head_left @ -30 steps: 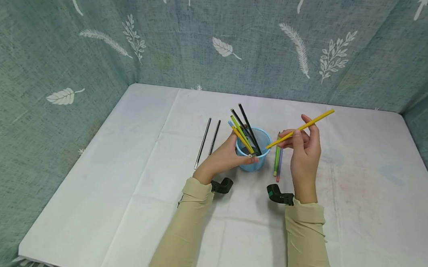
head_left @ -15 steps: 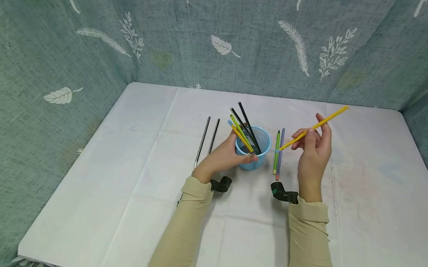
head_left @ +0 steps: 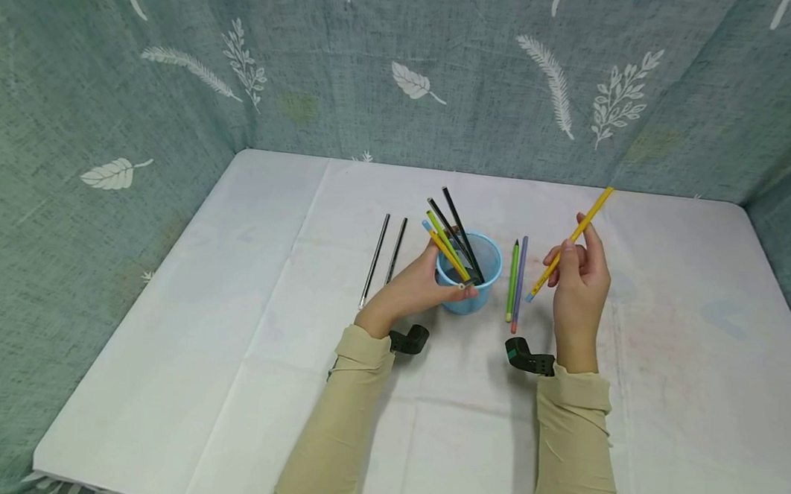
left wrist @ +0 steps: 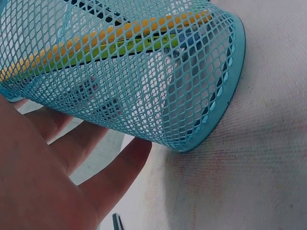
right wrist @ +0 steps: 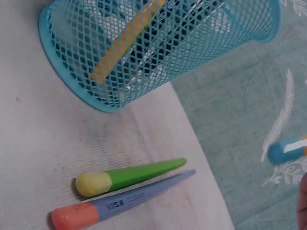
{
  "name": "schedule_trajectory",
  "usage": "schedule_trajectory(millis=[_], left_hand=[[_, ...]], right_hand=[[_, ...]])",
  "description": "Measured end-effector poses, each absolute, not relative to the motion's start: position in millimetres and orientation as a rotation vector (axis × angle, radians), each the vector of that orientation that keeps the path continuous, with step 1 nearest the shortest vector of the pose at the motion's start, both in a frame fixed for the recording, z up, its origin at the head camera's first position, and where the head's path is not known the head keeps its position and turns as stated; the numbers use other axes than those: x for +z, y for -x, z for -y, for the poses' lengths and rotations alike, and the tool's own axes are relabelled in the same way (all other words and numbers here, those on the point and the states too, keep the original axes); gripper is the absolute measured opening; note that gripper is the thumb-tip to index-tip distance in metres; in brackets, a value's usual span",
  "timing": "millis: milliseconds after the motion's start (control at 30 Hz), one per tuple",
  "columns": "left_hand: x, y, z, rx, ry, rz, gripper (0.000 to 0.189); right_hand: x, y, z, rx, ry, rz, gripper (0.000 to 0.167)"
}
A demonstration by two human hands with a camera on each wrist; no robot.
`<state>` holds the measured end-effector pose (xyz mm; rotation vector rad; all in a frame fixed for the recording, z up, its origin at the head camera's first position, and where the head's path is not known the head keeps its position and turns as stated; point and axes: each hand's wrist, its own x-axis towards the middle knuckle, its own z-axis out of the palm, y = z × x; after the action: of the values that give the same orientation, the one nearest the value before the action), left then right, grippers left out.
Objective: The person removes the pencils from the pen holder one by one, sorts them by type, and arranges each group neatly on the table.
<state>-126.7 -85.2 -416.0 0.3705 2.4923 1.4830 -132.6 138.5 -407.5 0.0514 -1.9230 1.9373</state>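
A light-blue mesh pencil cup (head_left: 476,300) stands on the table, held at its left side by my left hand (head_left: 412,289), thumb across the front of the rim. In the left wrist view, fingers (left wrist: 117,175) lie along the mesh wall (left wrist: 192,120). Inside lean black pencils (head_left: 459,224), a lime-green pencil and a yellow one with a blue end. To the cup's right, my right hand (head_left: 581,298) pinches another yellow pencil (head_left: 595,207) above the table, its blue end (right wrist: 288,151) pointing down and left.
Between cup and right hand lie a green pencil (head_left: 511,283) and a purple pencil (head_left: 520,280), side by side. Two black pencils (head_left: 375,259) lie left of the cup, one partly behind the left hand. A leaf-patterned curtain (head_left: 469,131) borders the white table (head_left: 162,354).
My right hand has moved right, taking the yellow pencil from the cup's rim to beyond the purple pencil. The pencil has turned steeper. The left hand and cup have stayed in place.
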Motion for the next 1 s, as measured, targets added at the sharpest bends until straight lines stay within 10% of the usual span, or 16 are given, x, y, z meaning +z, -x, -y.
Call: schedule_trajectory(millis=[267, 1000], left_hand=[[-417.5, 127.4, 85.6, 1.501, -0.363, -2.474, 0.101], [-395.7, 118.4, 84.1, 1.522, -0.367, -2.411, 0.099]], right_hand=[[-477.4, 170.0, -155.8, 1.726, 0.046, 2.158, 0.037], [-431.9, 140.2, -138.4, 1.523, 0.232, 2.854, 0.053]])
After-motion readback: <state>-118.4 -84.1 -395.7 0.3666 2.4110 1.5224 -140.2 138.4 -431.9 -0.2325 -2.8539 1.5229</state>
